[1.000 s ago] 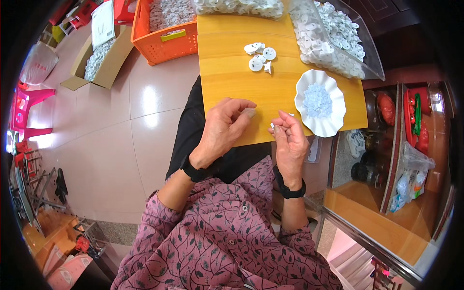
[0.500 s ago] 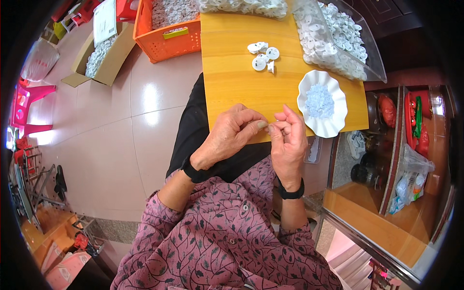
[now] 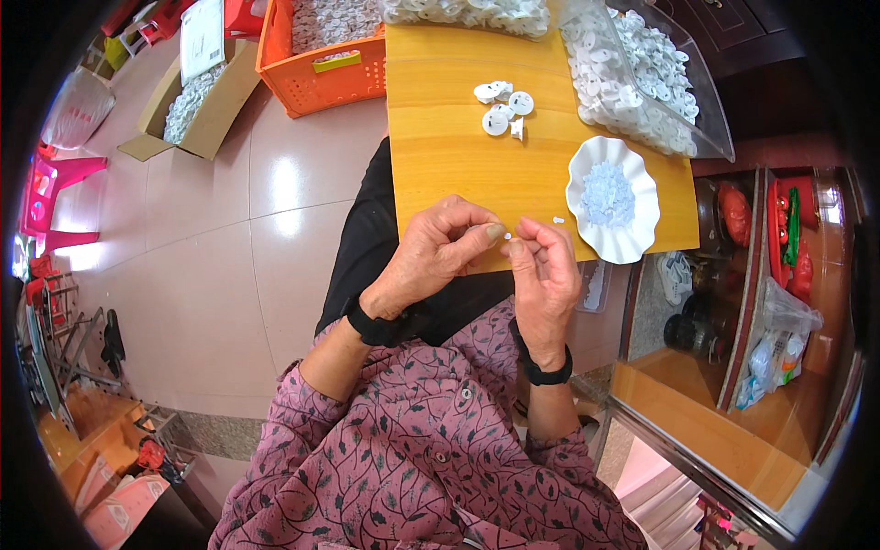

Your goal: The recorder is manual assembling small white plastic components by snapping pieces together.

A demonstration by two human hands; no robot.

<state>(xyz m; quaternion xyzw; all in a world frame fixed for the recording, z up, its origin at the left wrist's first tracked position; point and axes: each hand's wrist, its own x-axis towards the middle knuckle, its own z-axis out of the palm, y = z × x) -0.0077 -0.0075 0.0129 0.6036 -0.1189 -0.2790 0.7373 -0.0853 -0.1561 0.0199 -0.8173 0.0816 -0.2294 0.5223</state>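
Observation:
In front of my body, over the near edge of the wooden table, my left hand [image 3: 442, 246] and my right hand [image 3: 547, 270] are both closed in a pinch, their fingertips almost meeting. A small white plastic piece [image 3: 507, 236] shows between them; the fingers hide part of it. Just beyond my right fingertips, a tiny pale plastic peg [image 3: 558, 220] lies on the table. To its right stands a white scalloped dish [image 3: 647, 215] holding a heap of small pale-blue pieces [image 3: 608, 194]. Several white round plastic parts [image 3: 496, 121] lie loosely grouped farther back.
A clear bin [image 3: 715, 128] of white parts fills the table's far right, beside another heap of them [image 3: 467, 13]. An orange crate [image 3: 330, 87] and an open carton [image 3: 215, 119] stand to the left. Shelving [image 3: 706, 385] borders the right side.
My fingertips have drawn slightly apart, and the small white piece now shows between them. The tiny peg has come into sight on the table near my right hand.

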